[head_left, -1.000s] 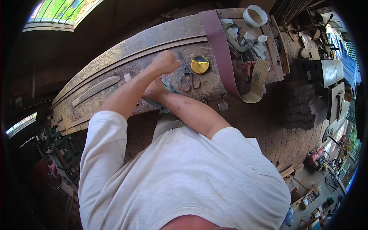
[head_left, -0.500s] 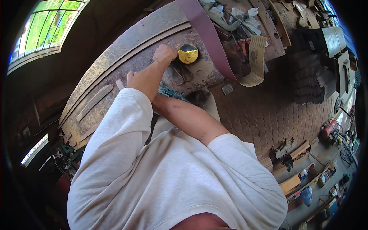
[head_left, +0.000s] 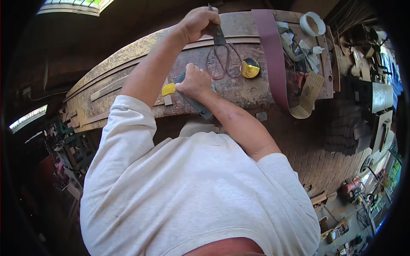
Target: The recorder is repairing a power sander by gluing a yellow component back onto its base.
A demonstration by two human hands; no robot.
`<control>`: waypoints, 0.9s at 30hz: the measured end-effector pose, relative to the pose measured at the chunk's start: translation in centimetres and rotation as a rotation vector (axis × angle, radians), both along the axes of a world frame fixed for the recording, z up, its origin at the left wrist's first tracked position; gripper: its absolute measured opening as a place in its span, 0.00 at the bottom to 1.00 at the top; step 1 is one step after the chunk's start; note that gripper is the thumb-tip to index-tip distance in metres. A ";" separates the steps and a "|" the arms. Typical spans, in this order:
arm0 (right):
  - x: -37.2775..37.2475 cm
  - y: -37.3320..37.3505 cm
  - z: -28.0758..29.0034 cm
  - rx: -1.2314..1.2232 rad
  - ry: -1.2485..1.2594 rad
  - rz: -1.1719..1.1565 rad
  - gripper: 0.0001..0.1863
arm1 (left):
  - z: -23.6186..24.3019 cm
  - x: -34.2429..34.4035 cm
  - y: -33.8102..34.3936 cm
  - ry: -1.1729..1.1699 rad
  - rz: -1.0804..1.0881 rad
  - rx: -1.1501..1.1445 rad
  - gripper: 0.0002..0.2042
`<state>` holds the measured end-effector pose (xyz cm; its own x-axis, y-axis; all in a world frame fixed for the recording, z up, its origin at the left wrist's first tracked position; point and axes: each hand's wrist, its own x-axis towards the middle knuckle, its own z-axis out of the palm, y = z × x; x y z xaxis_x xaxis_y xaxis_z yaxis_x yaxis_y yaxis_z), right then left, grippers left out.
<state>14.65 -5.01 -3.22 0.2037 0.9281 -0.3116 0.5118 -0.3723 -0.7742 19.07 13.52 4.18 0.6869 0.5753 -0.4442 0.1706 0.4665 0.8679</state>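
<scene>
Left hand (head_left: pixel 198 24) grips the shears (head_left: pixel 219 37) by their blades

Working outward from the shears, I place everything by the yellow-and-black tin (head_left: pixel 250 68). The shears stand just left of it, points away from the wearer and loops toward the body; I can't tell whether the nearer loop touches the tin or the bench (head_left: pixel 245 96).

The left hand, beyond the tin and to its left, is clenched around the blades. The right hand (head_left: pixel 195 82), left of the tin, curls over a grey-blue flat piece (head_left: pixel 202 110), its thumb against a yellow rounded piece (head_left: pixel 168 89); I can't tell whether it grips either or just presses.

With the blades in the fist, I judge this a carrying or positioning step, not cutting. To my mind the next move calls for a controlled turn or set-down, fingers off the edges, loops not snagging the tin.

Right of the tin I see a maroon abrasive strip (head_left: pixel 273 55); farther right and beyond, a white bowl (head_left: pixel 303 26).
</scene>
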 end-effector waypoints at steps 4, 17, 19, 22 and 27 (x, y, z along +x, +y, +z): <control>0.8 1.3 -1.5 -0.043 -0.043 0.197 0.45 | 11.1 -11.7 -1.0 -0.173 -0.026 0.142 0.20; 0.6 2.3 1.7 -0.263 -0.091 -0.007 0.50 | -17.6 -38.2 -5.5 1.141 0.165 0.654 0.13; 0.8 2.2 1.2 -0.270 -0.078 -0.050 0.50 | -18.4 -37.7 -7.4 1.130 0.257 0.742 0.13; 0.8 2.1 1.1 -0.263 -0.102 -0.077 0.50 | -16.7 -36.5 -12.2 1.174 0.329 0.816 0.13; 0.6 2.7 1.5 -0.272 -0.088 -0.062 0.49 | -17.4 -37.0 -19.8 1.142 0.291 0.856 0.10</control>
